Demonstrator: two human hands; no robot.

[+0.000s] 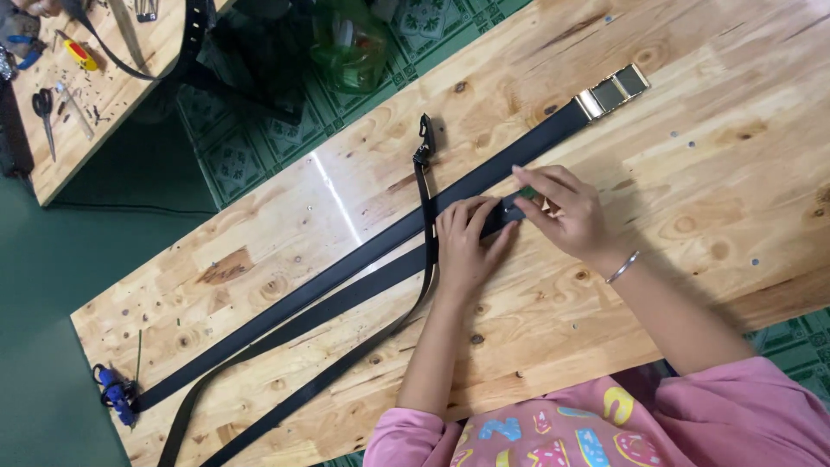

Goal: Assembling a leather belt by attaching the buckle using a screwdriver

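A long black belt point(363, 255) with a gold buckle point(616, 89) lies diagonally across the wooden table point(709, 173). My left hand point(462, 242) presses flat on the end of a second black belt point(346, 298) beside it. My right hand point(562, 207) pinches a small green object point(526, 193) against that belt end. A third, thinner black strap point(425, 186) with a black clasp curves under my left hand and runs down to the table's lower left.
A blue tool point(115, 395) sits at the table's lower left corner. Another wooden table point(86, 78) at the upper left carries scissors point(43, 108), a yellow tape measure and belts. A green container point(350, 47) stands on the patterned green floor between the tables.
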